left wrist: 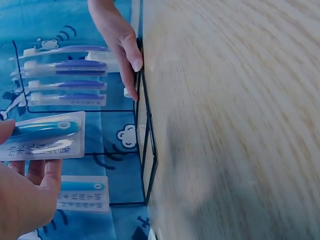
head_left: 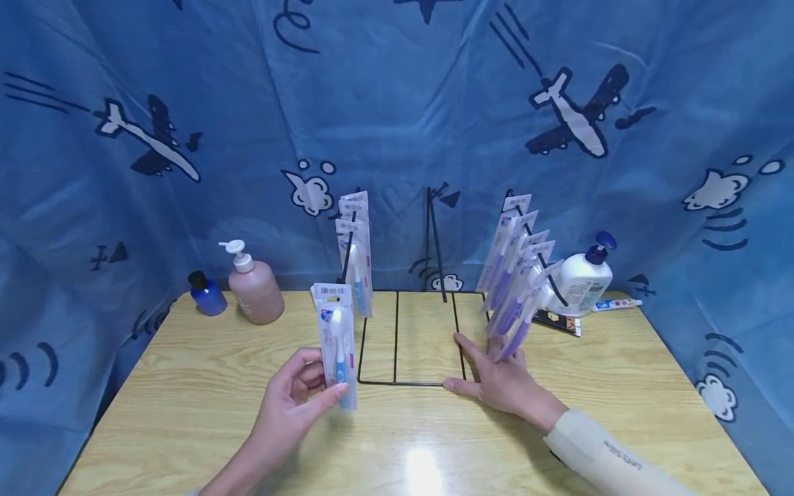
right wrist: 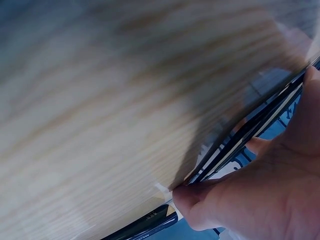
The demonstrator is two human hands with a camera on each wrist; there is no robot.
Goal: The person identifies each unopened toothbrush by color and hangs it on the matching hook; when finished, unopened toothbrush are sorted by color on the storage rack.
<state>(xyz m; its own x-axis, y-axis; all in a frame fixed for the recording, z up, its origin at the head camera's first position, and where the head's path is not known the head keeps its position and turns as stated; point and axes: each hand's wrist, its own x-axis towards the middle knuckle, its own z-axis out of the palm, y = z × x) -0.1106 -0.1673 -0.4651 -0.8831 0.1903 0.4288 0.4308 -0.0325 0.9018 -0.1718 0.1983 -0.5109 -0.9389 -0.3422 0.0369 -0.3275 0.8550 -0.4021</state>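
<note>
My left hand [head_left: 290,399] pinches a packaged blue-and-white toothbrush [head_left: 331,324] between thumb and fingers, upright at the front tip of the left hook of a black wire rack [head_left: 396,344]. Whether its card is on that hook I cannot tell. Several similar blue toothbrush packs [head_left: 366,262] hang behind it. With fingers spread, my right hand [head_left: 505,386] rests on the rack's base at the front right corner, thumb on the front wire. Above it, several purple toothbrush packs [head_left: 511,289] hang from the right hook. The middle hook [head_left: 440,262] carries nothing.
At the back left stand a pink pump bottle [head_left: 257,293] and a small blue bottle [head_left: 208,296]. A white pump bottle [head_left: 579,282], a black tube [head_left: 561,322] and a toothpaste tube [head_left: 614,304] are behind the rack's right side. A blue curtain [head_left: 397,124] hangs behind the wooden table [head_left: 217,386].
</note>
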